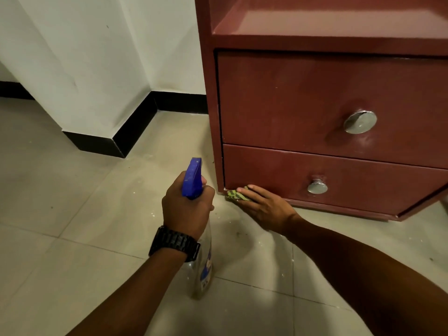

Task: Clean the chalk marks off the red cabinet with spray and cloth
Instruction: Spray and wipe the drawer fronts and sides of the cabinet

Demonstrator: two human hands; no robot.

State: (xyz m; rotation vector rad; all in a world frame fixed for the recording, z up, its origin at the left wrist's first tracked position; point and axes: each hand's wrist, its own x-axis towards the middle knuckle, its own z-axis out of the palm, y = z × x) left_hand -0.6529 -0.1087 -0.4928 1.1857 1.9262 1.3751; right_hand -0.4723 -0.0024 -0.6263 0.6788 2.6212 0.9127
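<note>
Your left hand (black watch at the wrist) wraps around the neck of the spray bottle, its blue trigger head pointing up and away over the tiled floor. Your right hand lies with fingers straight, pressing the green patterned cloth against the bottom left corner of the red cabinet, just below the lower drawer.
</note>
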